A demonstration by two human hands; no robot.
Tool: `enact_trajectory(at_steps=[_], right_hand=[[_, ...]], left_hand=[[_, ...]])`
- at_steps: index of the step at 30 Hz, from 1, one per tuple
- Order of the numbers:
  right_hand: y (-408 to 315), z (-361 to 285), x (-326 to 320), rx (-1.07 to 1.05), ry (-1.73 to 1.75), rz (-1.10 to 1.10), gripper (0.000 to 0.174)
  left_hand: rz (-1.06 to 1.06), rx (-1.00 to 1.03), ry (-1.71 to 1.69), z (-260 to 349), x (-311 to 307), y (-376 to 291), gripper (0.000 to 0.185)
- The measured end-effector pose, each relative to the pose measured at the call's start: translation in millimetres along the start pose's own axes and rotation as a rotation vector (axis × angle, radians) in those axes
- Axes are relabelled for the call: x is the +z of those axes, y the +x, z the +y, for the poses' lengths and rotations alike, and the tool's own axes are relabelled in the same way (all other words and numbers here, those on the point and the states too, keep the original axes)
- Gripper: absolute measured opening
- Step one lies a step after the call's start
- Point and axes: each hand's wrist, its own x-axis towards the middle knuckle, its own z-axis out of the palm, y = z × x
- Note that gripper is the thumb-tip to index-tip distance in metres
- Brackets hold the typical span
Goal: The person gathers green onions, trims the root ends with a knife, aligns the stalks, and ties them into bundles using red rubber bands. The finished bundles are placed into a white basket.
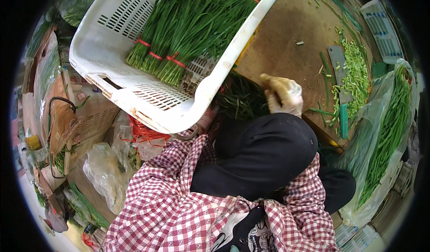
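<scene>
My right hand (pixel 285 92), in a stained pale glove, is at the near edge of a brown board (pixel 285 33), beyond my raised knee. Its fingers are bent and apart, with nothing seen in them. My left hand is out of view; that arm runs towards the white crate. In the white plastic crate (pixel 218 74) lie bundles of green garlic chives (pixel 198 27), tied with red bands. Darker green leaves (pixel 243 95) lie between crate and board. On the board's right side, a cleaver (pixel 337 64) with a green handle lies beside a heap of chopped pale-green stems (pixel 356 74).
A clear plastic bag of long green stalks (pixel 386 137) is on the right. A pale crate (pixel 383 30) stands at the upper right. At the left are red ties (pixel 142 131), a crumpled plastic bag (pixel 105 171) and a cardboard piece (pixel 58 107) beside a bent metal handle.
</scene>
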Motion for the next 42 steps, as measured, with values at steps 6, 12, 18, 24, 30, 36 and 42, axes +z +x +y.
enact_trajectory(at_steps=[6, 12, 18, 24, 30, 36, 42], right_hand=[[-33, -9, 22, -0.222, -0.268, -0.068, 0.035], [-72, -18, 47, -0.052, -0.190, -0.736, 0.043], [-79, -11, 49, 0.001, -0.176, -0.704, 0.042], [-74, -6, 41, 0.072, -0.119, -0.705, 0.042], [-70, 2, 33, 0.156, -0.049, -0.722, 0.042], [-64, 9, 24, 0.261, 0.061, -0.754, 0.041], [-58, 11, 1, 0.451, 0.297, -0.786, 0.041]], left_hand=[[0.103, 0.054, 0.117, 20, -11, 6, 0.051], [0.002, -0.033, 0.029, 24, -21, -1, 0.048], [0.024, -0.117, -0.185, -20, 1, -10, 0.043], [0.004, -0.115, -0.528, -32, -10, -9, 0.038], [-0.035, -0.213, -0.533, 30, -43, -18, 0.036], [-0.058, -0.291, -0.660, 46, -36, -42, 0.033], [0.032, -0.043, -0.647, 41, -31, -58, 0.026]])
